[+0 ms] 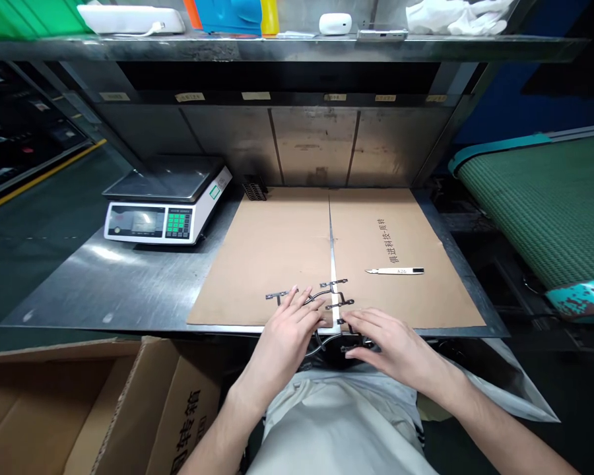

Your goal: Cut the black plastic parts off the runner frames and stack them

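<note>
A dark, thin metal frame (327,297) with flat tabs and curved wire-like arms lies partly lifted at the front edge of a cardboard sheet (277,251). My left hand (297,326) sits on its left part, fingers over the curved arms. My right hand (391,340) covers its lower right part, and its fingers seem to grip it. The hands hide much of the frame. A white-handled craft knife (395,270) lies on the cardboard, to the far side of my right hand.
A digital weighing scale (165,204) and a small stack of dark parts (255,190) stand on the steel table (129,284). An open cardboard box (129,402) sits at lower left, a green conveyor belt (539,198) at right, and a loaded metal shelf (277,47) above.
</note>
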`<state>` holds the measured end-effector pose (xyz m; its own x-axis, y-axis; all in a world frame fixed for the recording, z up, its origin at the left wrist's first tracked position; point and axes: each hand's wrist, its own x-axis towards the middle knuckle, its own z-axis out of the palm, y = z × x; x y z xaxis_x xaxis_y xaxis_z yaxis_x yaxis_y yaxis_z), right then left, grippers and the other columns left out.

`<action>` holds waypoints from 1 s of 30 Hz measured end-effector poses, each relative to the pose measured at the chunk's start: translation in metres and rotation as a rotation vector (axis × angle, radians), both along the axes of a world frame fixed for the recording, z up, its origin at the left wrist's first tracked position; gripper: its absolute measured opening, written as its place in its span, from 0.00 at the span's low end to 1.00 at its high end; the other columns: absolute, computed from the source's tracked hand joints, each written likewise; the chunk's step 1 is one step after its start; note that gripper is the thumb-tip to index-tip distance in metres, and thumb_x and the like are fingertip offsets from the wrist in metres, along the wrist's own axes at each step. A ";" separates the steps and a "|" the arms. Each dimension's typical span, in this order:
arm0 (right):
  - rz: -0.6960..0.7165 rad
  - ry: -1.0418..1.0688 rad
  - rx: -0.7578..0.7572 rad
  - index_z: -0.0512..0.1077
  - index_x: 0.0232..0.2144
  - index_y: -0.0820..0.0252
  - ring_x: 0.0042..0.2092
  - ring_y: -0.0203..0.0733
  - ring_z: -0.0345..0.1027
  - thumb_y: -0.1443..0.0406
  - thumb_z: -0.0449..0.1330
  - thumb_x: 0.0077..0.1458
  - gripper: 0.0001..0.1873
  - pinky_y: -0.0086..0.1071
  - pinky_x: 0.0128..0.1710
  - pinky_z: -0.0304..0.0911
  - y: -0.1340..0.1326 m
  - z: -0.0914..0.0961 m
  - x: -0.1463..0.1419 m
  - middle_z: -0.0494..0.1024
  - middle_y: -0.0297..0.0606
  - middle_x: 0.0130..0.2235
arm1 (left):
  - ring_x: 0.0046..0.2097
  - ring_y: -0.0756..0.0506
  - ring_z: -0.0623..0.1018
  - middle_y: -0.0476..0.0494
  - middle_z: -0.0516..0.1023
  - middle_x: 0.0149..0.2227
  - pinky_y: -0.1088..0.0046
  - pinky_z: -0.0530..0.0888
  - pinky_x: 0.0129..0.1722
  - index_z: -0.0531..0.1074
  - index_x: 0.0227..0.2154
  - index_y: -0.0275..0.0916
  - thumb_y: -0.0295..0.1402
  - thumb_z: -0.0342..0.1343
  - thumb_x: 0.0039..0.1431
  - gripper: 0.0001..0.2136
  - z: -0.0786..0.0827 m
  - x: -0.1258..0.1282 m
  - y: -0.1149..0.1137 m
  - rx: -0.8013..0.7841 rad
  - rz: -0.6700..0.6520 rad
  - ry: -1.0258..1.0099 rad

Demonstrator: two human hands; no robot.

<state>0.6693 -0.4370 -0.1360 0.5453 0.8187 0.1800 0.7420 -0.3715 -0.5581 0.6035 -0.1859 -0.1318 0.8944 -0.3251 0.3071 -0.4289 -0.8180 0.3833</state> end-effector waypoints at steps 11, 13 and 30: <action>-0.057 0.033 0.153 0.65 0.65 0.54 0.59 0.52 0.72 0.64 0.68 0.62 0.32 0.48 0.60 0.72 0.003 0.025 0.000 0.79 0.45 0.57 | 0.70 0.39 0.66 0.41 0.77 0.61 0.45 0.65 0.70 0.73 0.45 0.39 0.23 0.50 0.72 0.08 0.003 -0.024 0.004 -0.008 -0.128 0.034; -0.040 0.022 0.145 0.66 0.65 0.55 0.60 0.52 0.72 0.66 0.68 0.62 0.31 0.48 0.60 0.72 0.006 0.024 0.003 0.79 0.46 0.57 | 0.70 0.38 0.67 0.40 0.78 0.60 0.45 0.66 0.69 0.72 0.44 0.39 0.21 0.50 0.71 0.09 0.007 -0.027 -0.002 0.005 -0.141 0.018; -0.025 -0.023 0.118 0.67 0.61 0.57 0.58 0.51 0.75 0.67 0.72 0.56 0.33 0.46 0.60 0.72 0.007 0.015 0.009 0.79 0.47 0.57 | 0.65 0.38 0.73 0.41 0.78 0.43 0.47 0.66 0.70 0.73 0.41 0.38 0.17 0.48 0.67 0.12 0.023 -0.034 -0.016 0.028 -0.128 -0.079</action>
<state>0.6779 -0.4299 -0.1206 0.5597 0.7774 0.2872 0.7465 -0.3225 -0.5820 0.5691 -0.2022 -0.1084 0.8187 -0.4442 0.3638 -0.5582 -0.7644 0.3226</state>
